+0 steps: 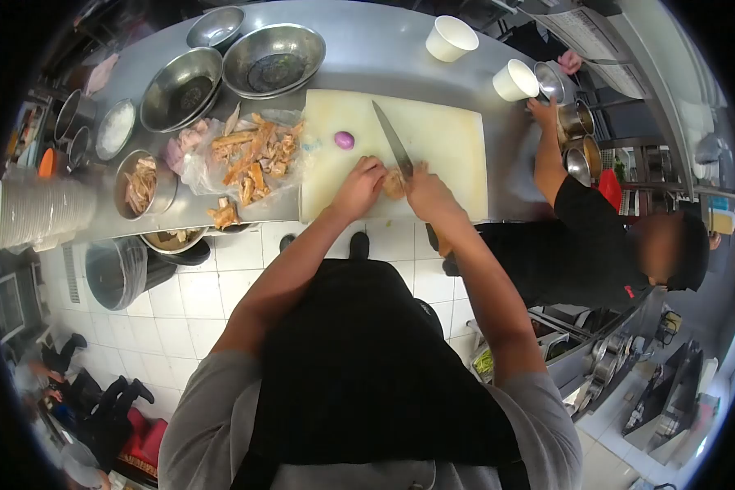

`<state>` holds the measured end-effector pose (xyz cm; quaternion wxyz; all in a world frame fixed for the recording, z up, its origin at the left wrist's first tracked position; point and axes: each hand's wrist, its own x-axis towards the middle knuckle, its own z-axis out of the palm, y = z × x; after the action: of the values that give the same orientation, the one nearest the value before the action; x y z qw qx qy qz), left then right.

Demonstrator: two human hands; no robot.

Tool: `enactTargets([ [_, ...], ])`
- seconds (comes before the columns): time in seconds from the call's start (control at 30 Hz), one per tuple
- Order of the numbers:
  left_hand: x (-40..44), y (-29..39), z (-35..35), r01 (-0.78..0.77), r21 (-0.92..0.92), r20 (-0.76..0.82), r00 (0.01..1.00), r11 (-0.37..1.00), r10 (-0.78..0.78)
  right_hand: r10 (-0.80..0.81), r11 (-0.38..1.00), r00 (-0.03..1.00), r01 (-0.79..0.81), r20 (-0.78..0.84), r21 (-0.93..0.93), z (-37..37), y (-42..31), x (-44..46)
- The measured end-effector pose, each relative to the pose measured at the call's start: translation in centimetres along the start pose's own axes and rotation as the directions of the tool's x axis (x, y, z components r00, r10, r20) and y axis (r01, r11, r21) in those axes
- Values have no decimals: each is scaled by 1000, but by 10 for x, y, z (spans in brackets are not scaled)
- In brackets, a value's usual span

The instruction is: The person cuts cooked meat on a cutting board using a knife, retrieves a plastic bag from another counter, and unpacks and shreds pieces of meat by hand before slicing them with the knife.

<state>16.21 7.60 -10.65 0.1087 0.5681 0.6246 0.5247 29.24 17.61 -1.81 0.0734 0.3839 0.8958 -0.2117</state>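
Observation:
On a white cutting board point(445, 135) my right hand point(434, 198) grips a knife point(394, 137), its long blade pointing away from me and slightly left. My left hand point(361, 187), fingers curled, steadies a small tan lump of food point(394, 184) close to the knife's handle end. What kind of food the lump is cannot be made out. A purple piece that looks like red onion point(345, 140) lies on the board beyond my left hand.
Left of the board, torn cooked meat point(257, 155) lies on plastic, with a bowl of shredded meat point(141, 188) beside it. Metal bowls point(274, 57) and white tubs point(452, 39) stand farther back. On the right, a co-worker's arm point(550, 151) reaches over the counter.

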Motion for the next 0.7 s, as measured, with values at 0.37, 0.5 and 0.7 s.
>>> enactTargets([
  [0.37,4,1,-4,-25,55,20,1000,998,24,-10,998,999,13,-50,57,8,3,2],
  [0.5,-3,0,-3,-2,105,49,999,995,-4,90,990,996,-91,13,109,32,-8,-24],
  [0.7,-1,-4,-4,-15,39,7,1000,999,14,3,997,1000,-2,-10,71,9,-8,4],
])
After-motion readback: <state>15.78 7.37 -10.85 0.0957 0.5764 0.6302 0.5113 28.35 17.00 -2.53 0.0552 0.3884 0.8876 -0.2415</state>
